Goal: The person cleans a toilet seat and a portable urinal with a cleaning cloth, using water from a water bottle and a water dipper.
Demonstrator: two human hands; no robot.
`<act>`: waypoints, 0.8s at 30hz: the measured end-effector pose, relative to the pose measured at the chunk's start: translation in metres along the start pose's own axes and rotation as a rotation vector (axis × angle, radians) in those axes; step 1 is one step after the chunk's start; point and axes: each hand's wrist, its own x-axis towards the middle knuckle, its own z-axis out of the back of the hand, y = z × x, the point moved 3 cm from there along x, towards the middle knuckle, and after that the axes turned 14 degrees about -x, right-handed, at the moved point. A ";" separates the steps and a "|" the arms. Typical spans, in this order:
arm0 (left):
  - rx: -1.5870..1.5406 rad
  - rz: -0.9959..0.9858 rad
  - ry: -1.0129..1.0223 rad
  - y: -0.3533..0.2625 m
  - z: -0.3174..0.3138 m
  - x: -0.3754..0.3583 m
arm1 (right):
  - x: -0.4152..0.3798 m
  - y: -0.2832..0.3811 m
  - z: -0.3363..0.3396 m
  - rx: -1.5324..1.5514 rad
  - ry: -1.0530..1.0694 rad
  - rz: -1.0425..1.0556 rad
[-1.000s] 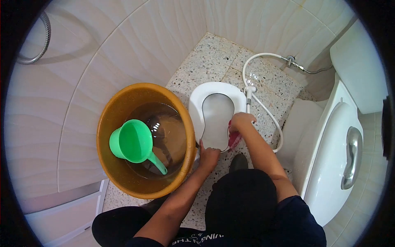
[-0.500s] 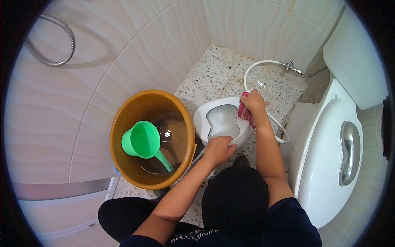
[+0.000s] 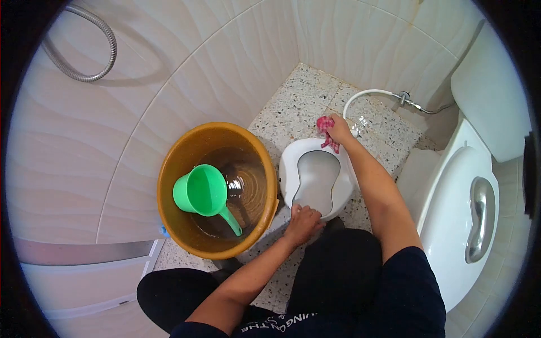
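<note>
On the speckled floor (image 3: 287, 112), near the tiled wall corner, one white seat (image 3: 316, 177) lies flat. One left hand (image 3: 303, 221) grips its near edge; one right hand (image 3: 340, 128) clamps a red cloth (image 3: 325, 130) at its far edge. One orange bucket (image 3: 186, 236) touches the seat's left side, holding one green scoop (image 3: 202, 191).

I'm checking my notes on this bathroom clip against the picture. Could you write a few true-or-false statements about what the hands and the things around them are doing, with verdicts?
1. The right hand holds a red cloth at the far end of the white seat piece. True.
2. The left hand is dipping into the orange bucket. False: it grips the near edge of the white seat piece, beside the bucket.
3. A green scoop sits in the bucket's water. True.
4. The green scoop lies on the speckled floor. False: it is inside the bucket.
5. The white hose runs to a fitting near the wall. True.
</note>
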 end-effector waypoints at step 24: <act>-0.108 0.155 0.387 0.073 -0.066 -0.055 | -0.153 0.102 -0.124 0.074 0.261 0.535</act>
